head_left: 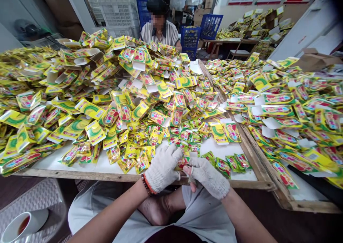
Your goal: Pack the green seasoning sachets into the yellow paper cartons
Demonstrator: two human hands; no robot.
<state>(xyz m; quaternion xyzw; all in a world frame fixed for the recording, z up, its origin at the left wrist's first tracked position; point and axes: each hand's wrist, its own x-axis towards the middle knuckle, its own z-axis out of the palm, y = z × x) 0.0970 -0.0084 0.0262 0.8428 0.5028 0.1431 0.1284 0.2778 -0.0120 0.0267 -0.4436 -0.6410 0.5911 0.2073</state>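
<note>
My left hand [164, 167], in a white knit glove with an orange cuff, is at the table's front edge. Facing it is my right hand [210, 177], gloved too, with bare fingertips showing. Both close around a small printed carton [184, 161] in red and yellow, largely covered by the fingers; a pale flap shows beside the right fingers. Small yellow sachets [142, 161] are heaped left of my left hand. Several green sachets [223, 166] lie beyond my right hand. A flat yellow carton [219, 133] rests farther back.
A tall pile of yellow cartons [91, 109] covers the table's left and middle. Wooden strips [250, 153] divide it from more cartons [281, 109] on the right. Across sits a person in a striped shirt [171, 32]. A cup [34, 219] stands on a stool [53, 196] at lower left.
</note>
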